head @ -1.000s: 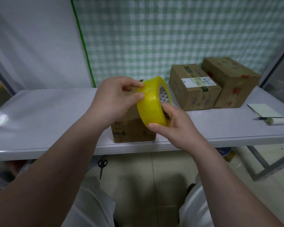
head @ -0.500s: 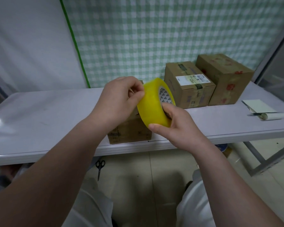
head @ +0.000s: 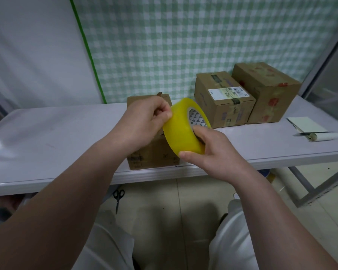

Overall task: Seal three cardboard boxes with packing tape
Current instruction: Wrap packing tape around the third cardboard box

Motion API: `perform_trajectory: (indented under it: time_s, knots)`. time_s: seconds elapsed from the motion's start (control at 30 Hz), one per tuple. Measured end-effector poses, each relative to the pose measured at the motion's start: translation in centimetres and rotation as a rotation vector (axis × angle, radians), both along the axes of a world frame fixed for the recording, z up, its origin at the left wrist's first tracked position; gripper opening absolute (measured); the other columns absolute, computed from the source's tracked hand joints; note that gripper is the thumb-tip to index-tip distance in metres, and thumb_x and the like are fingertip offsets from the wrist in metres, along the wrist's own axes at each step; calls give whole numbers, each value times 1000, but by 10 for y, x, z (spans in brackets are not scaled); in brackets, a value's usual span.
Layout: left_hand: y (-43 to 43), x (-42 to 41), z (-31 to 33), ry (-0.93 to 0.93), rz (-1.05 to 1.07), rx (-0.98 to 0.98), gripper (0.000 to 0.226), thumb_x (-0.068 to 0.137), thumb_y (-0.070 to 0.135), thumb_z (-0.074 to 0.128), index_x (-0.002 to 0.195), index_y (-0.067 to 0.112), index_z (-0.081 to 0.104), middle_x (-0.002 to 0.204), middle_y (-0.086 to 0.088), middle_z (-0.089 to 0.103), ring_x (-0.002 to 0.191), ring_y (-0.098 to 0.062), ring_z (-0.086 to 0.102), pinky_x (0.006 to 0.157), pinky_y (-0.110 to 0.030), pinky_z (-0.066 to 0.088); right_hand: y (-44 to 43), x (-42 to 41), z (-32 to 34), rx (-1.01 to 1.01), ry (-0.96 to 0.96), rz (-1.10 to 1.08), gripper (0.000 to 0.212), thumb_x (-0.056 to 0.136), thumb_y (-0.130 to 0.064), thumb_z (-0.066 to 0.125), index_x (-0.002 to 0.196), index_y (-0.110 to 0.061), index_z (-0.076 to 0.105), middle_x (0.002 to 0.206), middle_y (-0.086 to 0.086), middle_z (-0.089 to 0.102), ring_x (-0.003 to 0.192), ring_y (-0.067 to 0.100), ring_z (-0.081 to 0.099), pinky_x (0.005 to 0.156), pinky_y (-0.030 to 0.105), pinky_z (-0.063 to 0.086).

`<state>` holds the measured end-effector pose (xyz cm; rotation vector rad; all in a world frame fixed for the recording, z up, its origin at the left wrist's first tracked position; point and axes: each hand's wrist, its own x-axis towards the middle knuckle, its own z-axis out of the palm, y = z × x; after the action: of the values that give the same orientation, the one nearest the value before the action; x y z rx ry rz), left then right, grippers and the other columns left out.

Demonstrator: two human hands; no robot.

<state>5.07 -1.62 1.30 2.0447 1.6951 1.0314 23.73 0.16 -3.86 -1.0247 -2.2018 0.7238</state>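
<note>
Above the nearest cardboard box (head: 152, 158) at the worktop's (head: 57, 133) front edge, our right hand (head: 213, 151) kept the yellow packing tape roll (head: 181, 131) clamped. Our left hand (head: 142, 121) had slid its pinch from the roll's face to its upper rim, probably hunting the loose end. No strip hung free, so sealing had not begun.

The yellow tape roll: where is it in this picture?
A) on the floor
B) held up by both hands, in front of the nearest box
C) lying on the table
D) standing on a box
B: the right hand grips the yellow tape roll from below, the left hand pinches at its outer face, before the nearest box.
</note>
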Motion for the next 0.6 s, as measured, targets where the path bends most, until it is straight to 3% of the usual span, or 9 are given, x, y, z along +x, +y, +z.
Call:
perform_trajectory:
  time_s: [0.23,0.43,0.6]
  knots:
    - [4,6,-14,202,18,81,17,99,19,41,84,20,46,81,13,43,75,-4,40,62,-15,31,-5,0,3,-74,-23,1,41,72,-54,59,95,-20,56,83,-10,52,77,10,51,65,27,36]
    - [-2,12,-19,193,41,160,14,99,19,41,85,18,43,83,9,41,80,-11,39,61,-21,26,-9,2,9,-98,12,5,56,67,-63,57,96,-15,59,84,2,57,79,20,54,63,33,42]
    - [0,14,-18,156,84,161,12,98,18,46,86,17,48,79,9,46,77,-11,43,59,-23,28,-12,4,17,-73,32,-19,53,71,-57,57,93,-8,62,81,10,60,73,21,57,64,39,44]
